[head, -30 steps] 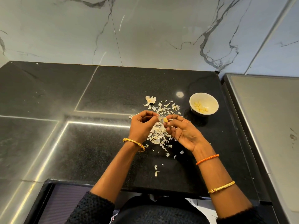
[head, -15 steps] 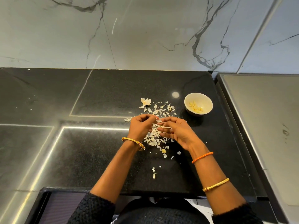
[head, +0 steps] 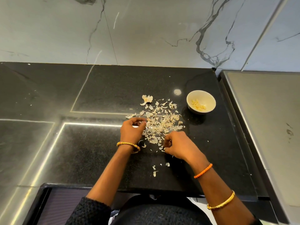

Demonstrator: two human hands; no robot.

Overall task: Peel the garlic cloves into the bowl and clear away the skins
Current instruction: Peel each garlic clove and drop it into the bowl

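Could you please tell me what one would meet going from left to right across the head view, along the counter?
Left hand → pile of garlic skins → white bowl holding peeled cloves → grey metal surface.

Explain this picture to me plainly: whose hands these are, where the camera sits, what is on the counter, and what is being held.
There is no machine here: a person works with bare hands, filmed by a camera worn on the head, looking down. On the black counter lies a pile of garlic skins. Beyond it, to the right, stands a white bowl holding peeled cloves. The left hand is curled beside the pile; what it holds, if anything, is hidden. The right hand is curled at the near edge of the skins, apparently picking something small up.
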